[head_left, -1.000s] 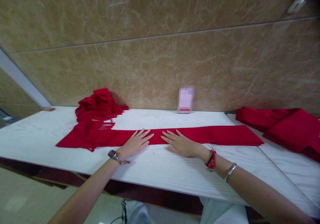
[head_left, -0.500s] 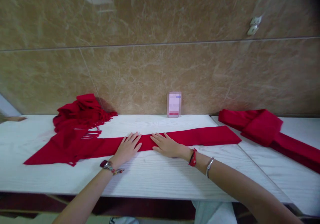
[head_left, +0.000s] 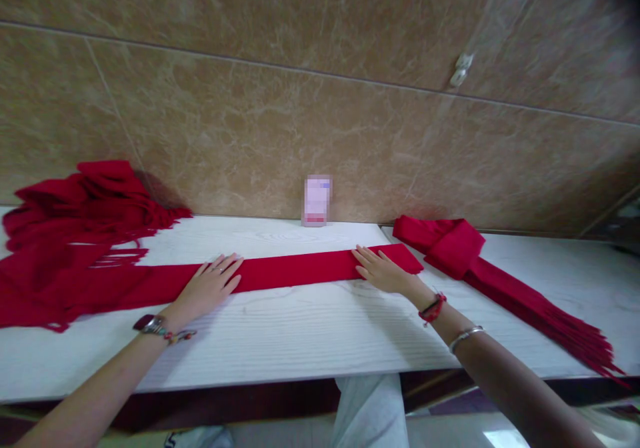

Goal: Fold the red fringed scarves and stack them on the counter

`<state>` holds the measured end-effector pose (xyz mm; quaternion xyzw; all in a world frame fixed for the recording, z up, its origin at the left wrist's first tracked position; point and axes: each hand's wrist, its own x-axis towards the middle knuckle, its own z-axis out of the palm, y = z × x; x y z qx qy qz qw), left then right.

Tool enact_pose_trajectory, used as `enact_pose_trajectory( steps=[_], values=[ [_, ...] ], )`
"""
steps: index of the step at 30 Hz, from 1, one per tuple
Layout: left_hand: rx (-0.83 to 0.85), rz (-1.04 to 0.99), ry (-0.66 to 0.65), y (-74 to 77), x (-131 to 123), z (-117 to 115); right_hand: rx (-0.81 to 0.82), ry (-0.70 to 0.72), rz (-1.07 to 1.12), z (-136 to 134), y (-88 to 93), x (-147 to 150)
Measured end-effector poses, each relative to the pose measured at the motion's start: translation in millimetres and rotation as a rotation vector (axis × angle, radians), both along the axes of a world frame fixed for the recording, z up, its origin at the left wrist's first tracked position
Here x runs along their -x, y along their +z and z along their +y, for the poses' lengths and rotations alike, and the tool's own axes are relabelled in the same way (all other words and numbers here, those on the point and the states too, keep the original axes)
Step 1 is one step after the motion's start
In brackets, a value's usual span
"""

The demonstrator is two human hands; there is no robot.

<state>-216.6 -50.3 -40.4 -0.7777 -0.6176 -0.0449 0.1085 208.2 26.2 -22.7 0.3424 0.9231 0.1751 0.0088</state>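
Note:
A long red scarf (head_left: 295, 270) lies flat in a narrow folded strip across the white table. Its left part spreads wider and meets a loose, fringed red heap. My left hand (head_left: 209, 287) rests palm down on the strip left of centre, fingers spread. Near the strip's right end my right hand (head_left: 383, 269) lies flat on the cloth, fingers stretched out. Neither hand grips the fabric; bare scarf shows between them.
A crumpled red scarf heap (head_left: 95, 198) sits at the back left against the tiled wall. Another red scarf (head_left: 457, 248), folded over itself with a fringed tail, lies on the right. A blurred upright card or phone (head_left: 317, 201) leans on the wall. The white table (head_left: 280, 341) has a front edge near me.
My right hand has slid right along the strip towards its end, widening the gap between the hands. The view has turned right, showing more of the right-hand scarf's fringe.

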Motion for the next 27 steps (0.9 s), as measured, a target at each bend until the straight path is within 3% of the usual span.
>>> enact_pose_trajectory(
  steps=[8, 12, 14, 17, 21, 24, 27],
  values=[
    [-0.032, 0.018, -0.033, -6.6, 6, 3, 0.015, -0.260, 0.012, 23, -12.0, -90],
    [-0.032, -0.005, -0.039, -11.0, 11, 6, 0.021, -0.370, 0.036, 28, -3.7, -104],
    [0.022, -0.021, 0.013, -5.7, 8, 9, -0.041, -0.332, 0.085, 27, 2.7, -91],
    [0.109, -0.058, 0.075, 12.8, -12, 15, -0.061, -0.149, 0.182, 21, 11.6, -41],
    [0.099, -0.103, -0.060, 33.0, -57, 27, 0.088, 0.035, 0.258, 4, 16.6, 50],
    [0.083, -0.087, -0.187, 28.3, -80, 34, 0.178, 0.109, 0.246, -9, 11.4, 97],
    [0.088, -0.080, -0.238, 14.6, -85, 38, 0.230, 0.127, 0.244, -14, 2.0, 113]
  ],
)
